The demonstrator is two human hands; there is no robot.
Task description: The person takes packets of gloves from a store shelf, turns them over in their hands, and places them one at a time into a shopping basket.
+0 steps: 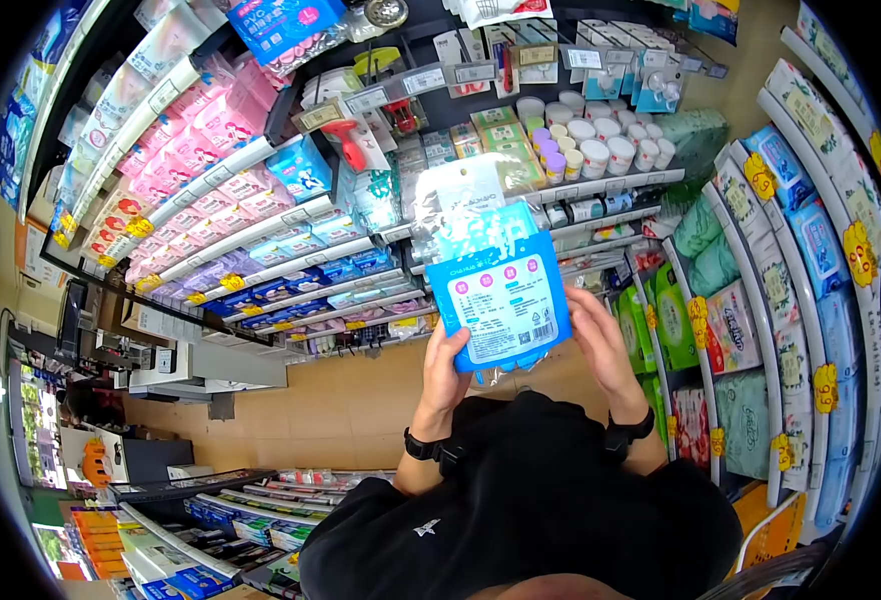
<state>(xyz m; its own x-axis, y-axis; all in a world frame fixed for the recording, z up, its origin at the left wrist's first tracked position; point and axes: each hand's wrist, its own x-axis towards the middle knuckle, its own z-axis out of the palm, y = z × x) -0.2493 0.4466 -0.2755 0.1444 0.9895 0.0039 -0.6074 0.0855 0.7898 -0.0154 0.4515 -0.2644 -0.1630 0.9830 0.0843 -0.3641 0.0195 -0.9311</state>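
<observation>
A clear plastic packet [500, 305] with a blue label panel and a hang hole at its top is held upright in front of me. Its contents look light blue, and pink circles with small print cover the label. My left hand [440, 370] grips the lower left edge, thumb on the front and the other fingers mostly hidden behind. At the right edge is my right hand [603, 345], with its fingers stretched out and their tips at or against the packet's side. Exact contact there cannot be made out.
A store shelf [620, 187] ahead carries white tubs [595, 158], pink packs [225, 125] and a hanging red-handled tool [345, 143]. Tissue packs [672, 315] fill the curved shelves at right. Tiled floor [330, 410] shows below, with another shelf [250, 510] behind on the left.
</observation>
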